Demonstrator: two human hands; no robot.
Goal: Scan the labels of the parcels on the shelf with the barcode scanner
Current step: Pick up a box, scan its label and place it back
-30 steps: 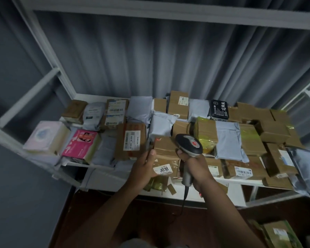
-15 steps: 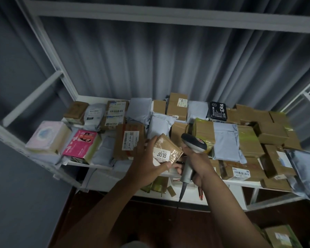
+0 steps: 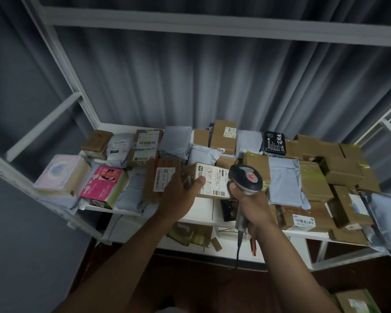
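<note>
Left hand (image 3: 178,195) grips small parcel (image 3: 210,180), label face up, thumb across label, above shelf (image 3: 203,208) front edge. Right hand (image 3: 250,204) wraps scanner (image 3: 246,180) handle; scanner head just right of parcel, overlapping its edge. More parcels crowd shelf behind; pink box (image 3: 103,184) at left.

Grey pleated curtain (image 3: 212,82) hangs behind white metal rack frame (image 3: 81,105). Dark reddish-brown floor (image 3: 201,288) below. Plain grey wall (image 3: 20,256) at left.
</note>
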